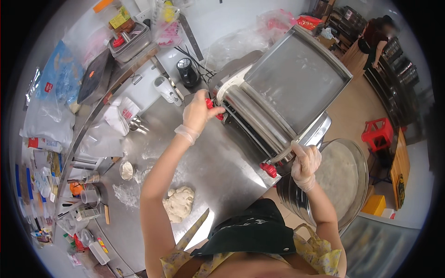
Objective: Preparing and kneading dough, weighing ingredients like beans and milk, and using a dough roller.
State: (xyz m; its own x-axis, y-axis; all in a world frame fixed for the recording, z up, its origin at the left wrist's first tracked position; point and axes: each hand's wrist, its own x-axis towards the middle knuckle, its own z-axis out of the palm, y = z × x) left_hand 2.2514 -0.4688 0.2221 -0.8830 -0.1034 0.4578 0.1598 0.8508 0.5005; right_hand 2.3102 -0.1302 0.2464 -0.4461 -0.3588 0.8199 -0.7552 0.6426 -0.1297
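A dough sheeter (296, 69) with a wide metal feed tray and steel rollers (257, 118) stands at the far edge of the steel table. My left hand (197, 113), in a clear glove, is closed around a red knob (210, 104) at the rollers' left end, the thumb stretched over it. My right hand (306, 166), also gloved, is curled against the rollers' right end; what its fingers hold is hidden. Just left of that hand sits a second red knob (268, 170), untouched. A lump of dough (179, 204) rests on the table by my left forearm.
Flour and a small bowl (126, 170) lie on the steel table (153, 241). A large round metal pan (340, 178) stands right of my right hand. A black container (186, 72) is behind my left hand. A person (373, 44) stands far right, near a red stool (378, 133).
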